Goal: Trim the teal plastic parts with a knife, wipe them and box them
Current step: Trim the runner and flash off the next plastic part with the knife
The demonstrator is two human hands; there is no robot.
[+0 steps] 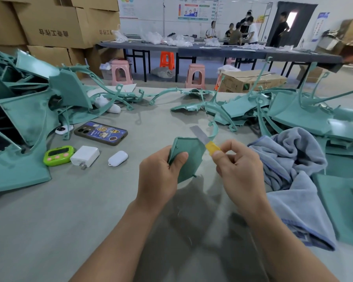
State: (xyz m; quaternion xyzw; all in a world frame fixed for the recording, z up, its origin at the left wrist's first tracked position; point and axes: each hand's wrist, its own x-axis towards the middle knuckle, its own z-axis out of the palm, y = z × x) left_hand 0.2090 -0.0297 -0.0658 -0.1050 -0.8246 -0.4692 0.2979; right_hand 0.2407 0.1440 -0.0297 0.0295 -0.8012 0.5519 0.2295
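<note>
Above the middle of the grey desk (86, 210), the left hand (161, 171) is holding a small teal plastic part (190, 155), its grip closing around the part's left edge with the thumb lying across the face. The right hand (239, 167) is pinching the yellow handle of the knife (204, 140) in a narrow grip, the blade lying against the part's upper right edge. A blue-grey cloth (291, 159) is lying just right of the hands.
</note>
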